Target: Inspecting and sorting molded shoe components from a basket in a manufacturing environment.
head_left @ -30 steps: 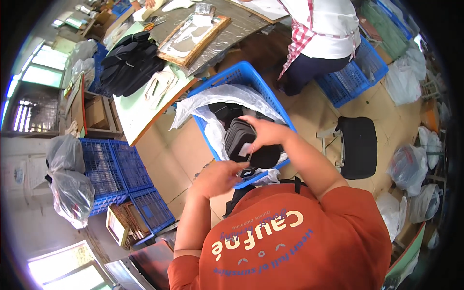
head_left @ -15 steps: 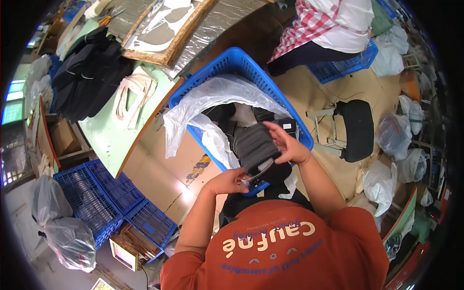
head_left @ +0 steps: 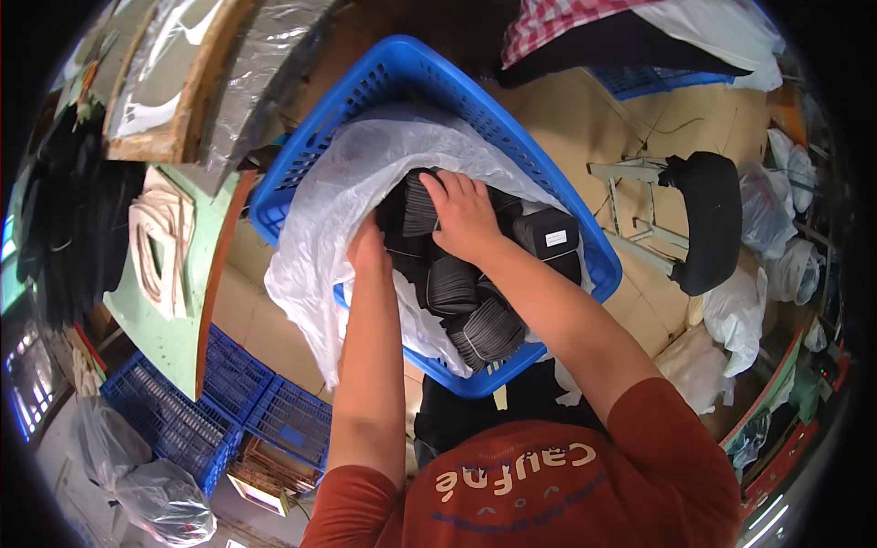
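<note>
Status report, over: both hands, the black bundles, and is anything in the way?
Right hand on a ribbed black bundle. Left hand by the white plastic bag, fingers hidden. More bundles in blue basket. Loose bag possibly in the way.

Tan tile flr point(head_left: 571, 128), blk-seat stool point(head_left: 710, 224) on rt, grn-top tbl point(head_left: 174, 340) on lt

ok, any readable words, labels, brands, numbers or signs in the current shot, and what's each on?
Shirt: large pale lettering, upside down, readable, but I don't copy printed words or brands; smaller blue lines around it are mostly too blurred to read.
White label on a black bundle: print too small to read.
Nothing else legible.
</note>
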The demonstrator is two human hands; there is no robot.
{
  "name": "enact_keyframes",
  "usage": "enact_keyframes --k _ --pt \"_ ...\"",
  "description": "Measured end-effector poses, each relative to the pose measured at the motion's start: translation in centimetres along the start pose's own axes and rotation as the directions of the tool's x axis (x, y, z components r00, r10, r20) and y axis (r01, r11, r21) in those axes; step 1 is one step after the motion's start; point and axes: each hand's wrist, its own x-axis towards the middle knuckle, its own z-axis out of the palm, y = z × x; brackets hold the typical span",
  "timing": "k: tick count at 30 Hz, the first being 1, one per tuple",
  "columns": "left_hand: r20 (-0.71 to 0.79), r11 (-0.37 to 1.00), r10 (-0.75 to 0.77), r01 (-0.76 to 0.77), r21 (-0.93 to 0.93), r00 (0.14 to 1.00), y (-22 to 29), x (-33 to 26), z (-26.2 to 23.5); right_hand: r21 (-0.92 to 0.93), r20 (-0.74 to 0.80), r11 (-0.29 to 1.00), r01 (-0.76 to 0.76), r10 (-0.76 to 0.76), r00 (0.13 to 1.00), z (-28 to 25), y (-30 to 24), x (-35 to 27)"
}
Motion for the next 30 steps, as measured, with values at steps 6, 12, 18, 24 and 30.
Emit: enact_keyframes --k 6,12,18,24,30 --pt "-0.15 0.912 -0.053 0.109 0.395 0.987 -3.8 0.6 -0.5 -0.379 0.097 0.924 -0.04 0.083 0.992 5.6 2.0 0.1" --pt "0.031 0.781 -0.274 0.204 0.59 0.961 -7.5 0.5 -1.9 -0.106 0.23 0.943 -0.315 0.331 0.915 5.4 -0.4 1.2" --pt "0.096 0.248 0.071 -0.11 0.962 0.993 -12.0 1.1 -2.2 -0.234 0.367 0.883 -0.408 0.468 0.804 6.6 2.8 0.7" --pt "0.218 0.402 0.011 -0.204 0.893 0.976 -10.5 1.9 -2.9 -0.219 0.238 0.91 -0.353 0.401 0.885 6.4 2.1 0.3" --pt "0.257 0.257 0.001 -0.248 0.934 0.966 -9.0 -1.7 -2.4 -0.314 0.294 0.923 -0.221 0.316 0.902 7.1 2.4 -0.3"
